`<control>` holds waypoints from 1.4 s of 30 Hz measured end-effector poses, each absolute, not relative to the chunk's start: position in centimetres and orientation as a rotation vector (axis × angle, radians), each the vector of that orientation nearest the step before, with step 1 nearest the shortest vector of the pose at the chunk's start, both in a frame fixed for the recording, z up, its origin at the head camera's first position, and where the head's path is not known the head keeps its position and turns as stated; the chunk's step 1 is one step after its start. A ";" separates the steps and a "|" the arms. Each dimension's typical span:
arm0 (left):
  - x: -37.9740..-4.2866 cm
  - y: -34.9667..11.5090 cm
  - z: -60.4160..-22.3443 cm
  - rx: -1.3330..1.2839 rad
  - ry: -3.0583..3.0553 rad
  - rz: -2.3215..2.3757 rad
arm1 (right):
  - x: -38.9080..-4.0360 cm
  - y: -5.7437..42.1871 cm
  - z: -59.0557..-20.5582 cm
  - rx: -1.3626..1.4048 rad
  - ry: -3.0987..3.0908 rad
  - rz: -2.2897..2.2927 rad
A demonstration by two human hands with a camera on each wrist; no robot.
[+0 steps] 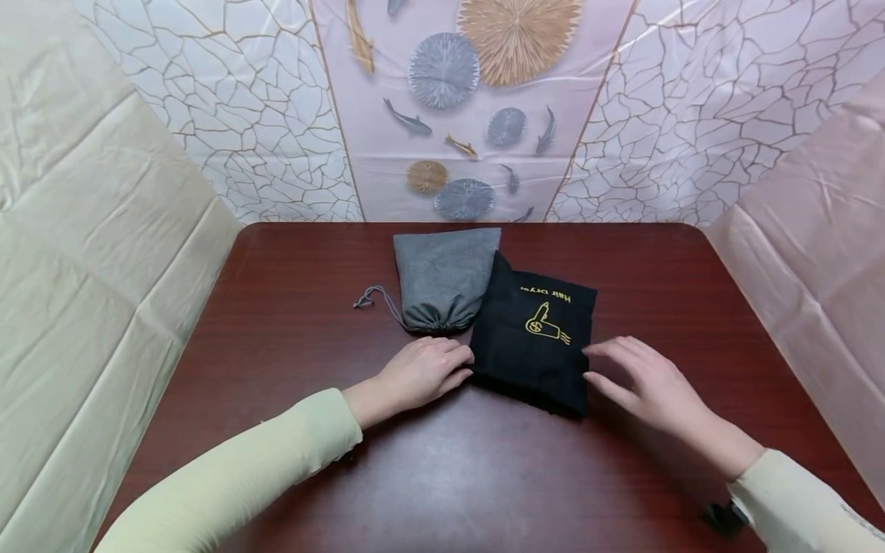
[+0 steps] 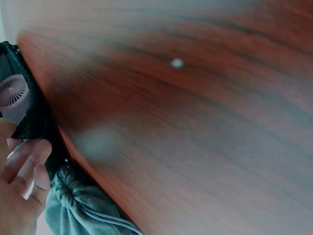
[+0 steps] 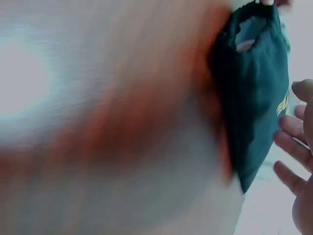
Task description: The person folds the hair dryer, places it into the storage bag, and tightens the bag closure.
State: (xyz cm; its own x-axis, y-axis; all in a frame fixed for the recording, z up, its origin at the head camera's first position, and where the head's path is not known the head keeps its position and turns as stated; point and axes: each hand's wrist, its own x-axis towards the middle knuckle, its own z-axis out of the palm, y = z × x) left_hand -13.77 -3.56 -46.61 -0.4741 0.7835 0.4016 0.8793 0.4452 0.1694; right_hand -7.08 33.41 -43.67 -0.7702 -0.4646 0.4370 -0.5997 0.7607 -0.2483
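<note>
A black cloth bag (image 1: pixel 528 369) printed "Hair Dryer" in yellow lies on the table, its gathered mouth towards me. Inside that mouth, the left wrist view shows a pinkish device with a round slotted vent (image 2: pixel 12 92), apparently a hair dryer. My left hand (image 1: pixel 423 372) pinches the rim of the mouth at the bag's left corner. Beside the bag's right edge is my right hand (image 1: pixel 653 388), fingers spread and holding nothing; whether the fingertips touch the cloth I cannot tell. A grey drawstring pouch (image 1: pixel 449 276) lies behind the left hand, partly under the black bag.
The reddish-brown table (image 1: pixel 311 307) has a patterned backdrop (image 1: pixel 276 100) along its far edge and pale cloth hangings at both sides. The pouch's cord (image 1: pixel 376 292) trails to the left. A dark object (image 1: pixel 726 518) sits by the right cuff.
</note>
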 end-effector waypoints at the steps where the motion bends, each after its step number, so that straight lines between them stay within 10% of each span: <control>1: -13.8 -3.7 -46.6 -1.432 -2.442 -0.524 | -6.7 33.8 -44.0 0.781 -2.629 0.520; 42: -14.5 -4.7 -46.6 -1.432 -2.387 -0.312 | -4.9 32.7 -46.1 0.686 -2.789 1.064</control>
State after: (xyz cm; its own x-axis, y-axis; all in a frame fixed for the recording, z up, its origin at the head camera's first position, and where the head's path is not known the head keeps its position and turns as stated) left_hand -14.48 -4.70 -46.60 -0.4349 0.8092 0.3951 0.8836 0.4680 0.0141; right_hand -4.90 32.69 -46.07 -0.8967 -0.3800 0.2270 -0.4346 0.6588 -0.6140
